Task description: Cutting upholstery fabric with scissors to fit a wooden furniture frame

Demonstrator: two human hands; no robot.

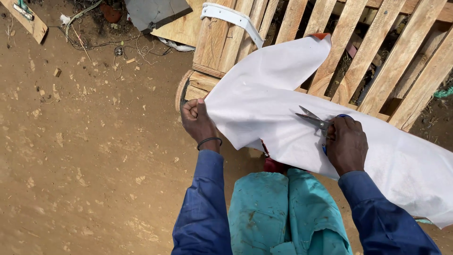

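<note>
A large white sheet of fabric (264, 99) lies draped over a wooden pallet frame (377, 52), spreading from the upper middle down to the right edge. My left hand (197, 120) grips the sheet's left edge, pinching it between thumb and fingers. My right hand (347, 141) holds blue-handled scissors (312, 119); their blades are parted and point left across the fabric. A dark band circles my left wrist. Both arms wear blue sleeves.
Teal trousers (283, 212) fill the bottom centre. Brown dirt ground (85, 156) covers the left side, with wood chips, wires and scraps near the top. A white strap (231, 16) lies over the slats. A plank (28, 21) sits at top left.
</note>
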